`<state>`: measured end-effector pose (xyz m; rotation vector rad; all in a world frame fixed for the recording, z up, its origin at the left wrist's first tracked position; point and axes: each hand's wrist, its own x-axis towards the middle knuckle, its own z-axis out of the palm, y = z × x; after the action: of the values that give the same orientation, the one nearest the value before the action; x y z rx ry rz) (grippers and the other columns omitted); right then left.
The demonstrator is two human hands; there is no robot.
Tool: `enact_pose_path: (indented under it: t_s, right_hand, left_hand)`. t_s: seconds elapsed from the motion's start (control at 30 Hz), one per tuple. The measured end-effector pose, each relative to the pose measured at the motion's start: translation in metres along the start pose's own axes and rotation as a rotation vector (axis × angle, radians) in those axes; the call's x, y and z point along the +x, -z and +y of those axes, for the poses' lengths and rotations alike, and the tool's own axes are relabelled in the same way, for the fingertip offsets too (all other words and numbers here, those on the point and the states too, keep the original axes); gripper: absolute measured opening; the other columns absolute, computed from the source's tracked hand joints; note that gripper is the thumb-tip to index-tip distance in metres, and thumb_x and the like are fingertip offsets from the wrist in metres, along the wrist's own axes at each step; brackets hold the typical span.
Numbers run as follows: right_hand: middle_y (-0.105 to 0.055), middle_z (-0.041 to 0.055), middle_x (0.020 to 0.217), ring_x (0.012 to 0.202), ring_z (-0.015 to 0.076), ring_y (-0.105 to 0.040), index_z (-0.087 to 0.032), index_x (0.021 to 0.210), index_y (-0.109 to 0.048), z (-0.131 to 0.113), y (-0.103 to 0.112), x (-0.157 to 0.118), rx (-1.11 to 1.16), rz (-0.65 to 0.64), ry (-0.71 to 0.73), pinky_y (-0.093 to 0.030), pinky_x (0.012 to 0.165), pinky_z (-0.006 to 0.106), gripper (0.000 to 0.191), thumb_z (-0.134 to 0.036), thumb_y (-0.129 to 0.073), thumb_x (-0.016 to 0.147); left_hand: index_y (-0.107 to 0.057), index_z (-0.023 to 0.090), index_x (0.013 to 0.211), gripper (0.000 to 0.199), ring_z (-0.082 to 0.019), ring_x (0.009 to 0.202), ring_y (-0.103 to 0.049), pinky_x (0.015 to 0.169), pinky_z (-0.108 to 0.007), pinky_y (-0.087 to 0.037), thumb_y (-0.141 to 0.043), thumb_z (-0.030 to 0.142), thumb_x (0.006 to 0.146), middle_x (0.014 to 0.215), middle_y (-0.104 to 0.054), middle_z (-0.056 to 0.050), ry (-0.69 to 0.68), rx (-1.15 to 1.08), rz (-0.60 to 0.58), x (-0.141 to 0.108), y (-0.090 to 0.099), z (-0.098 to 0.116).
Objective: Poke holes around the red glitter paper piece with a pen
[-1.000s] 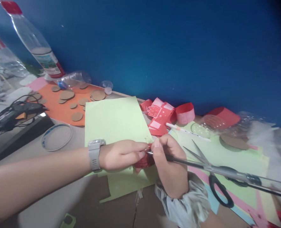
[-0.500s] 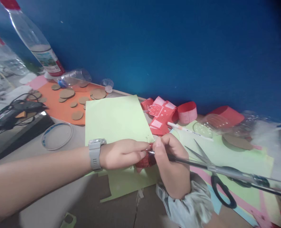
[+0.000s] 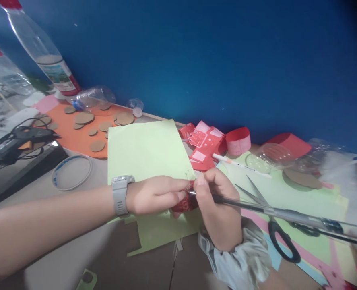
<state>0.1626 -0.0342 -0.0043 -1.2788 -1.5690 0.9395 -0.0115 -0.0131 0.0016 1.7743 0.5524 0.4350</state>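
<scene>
My right hand (image 3: 219, 211) grips a pen (image 3: 265, 209) with a dark and clear barrel, its metal tip pointing left. The tip meets a small red piece with a dark criss-cross pattern (image 3: 182, 205). My left hand (image 3: 154, 195), with a grey watch on the wrist, lies with fingers stretched out and pressed against that red piece. Under both hands spreads a light green paper sheet (image 3: 145, 151), cut along its lower edge. Part of the red piece is hidden by my fingers. Open scissors (image 3: 273, 233) lie beneath the pen, to the right.
Cardboard discs (image 3: 84, 118) rest on orange paper (image 3: 63, 135) at left, near a tall bottle (image 3: 57, 74). A tape ring (image 3: 89, 175) and a black cabled tool (image 3: 24, 139) lie closer. Red paper shapes (image 3: 207, 139) and a white marker (image 3: 241, 165) sit behind my right hand.
The view has shifted very slightly. Both hands, the pen and the red piece stay almost where they were.
</scene>
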Motion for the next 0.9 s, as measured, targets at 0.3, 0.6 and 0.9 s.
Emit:
enact_pose_path:
  t_s: [0.3, 0.6, 0.9]
  right_hand:
    - [-0.034, -0.0061, 0.057, 0.052, 0.0089, -0.032, -0.021, 0.065, -0.035, -0.0015, 0.0019, -0.0015, 0.017, 0.0, -0.011, -0.03, 0.048, 0.022, 0.03, -0.026, -0.047, 0.092]
    - [-0.039, -0.0054, 0.057, 0.052, 0.0093, -0.035, -0.021, 0.065, -0.04, -0.0041, 0.0024, 0.001, 0.032, 0.017, -0.029, -0.033, 0.049, 0.022, 0.029, -0.026, -0.044, 0.092]
    - [-0.039, -0.0054, 0.057, 0.052, 0.0096, -0.035, -0.021, 0.064, -0.039, -0.0037, 0.0025, 0.0014, -0.003, -0.002, -0.012, -0.032, 0.049, 0.023, 0.028, -0.024, -0.047, 0.09]
  left_hand:
    - [-0.044, 0.016, 0.085, 0.026, -0.017, 0.071, -0.06, 0.074, -0.028, -0.049, -0.026, 0.028, 0.098, 0.078, -0.062, -0.006, 0.0, -0.01, -0.017, -0.0004, -0.0001, -0.0002]
    - [-0.046, 0.016, 0.087, 0.027, -0.016, 0.073, -0.059, 0.074, -0.027, -0.048, -0.026, 0.029, 0.099, 0.078, -0.062, -0.006, 0.004, 0.009, -0.022, 0.0, 0.0007, 0.0004]
    - [-0.044, 0.016, 0.084, 0.024, -0.016, 0.071, -0.057, 0.073, -0.025, -0.047, -0.028, 0.027, 0.098, 0.078, -0.062, -0.005, -0.017, 0.005, -0.021, 0.0008, 0.0019, 0.0009]
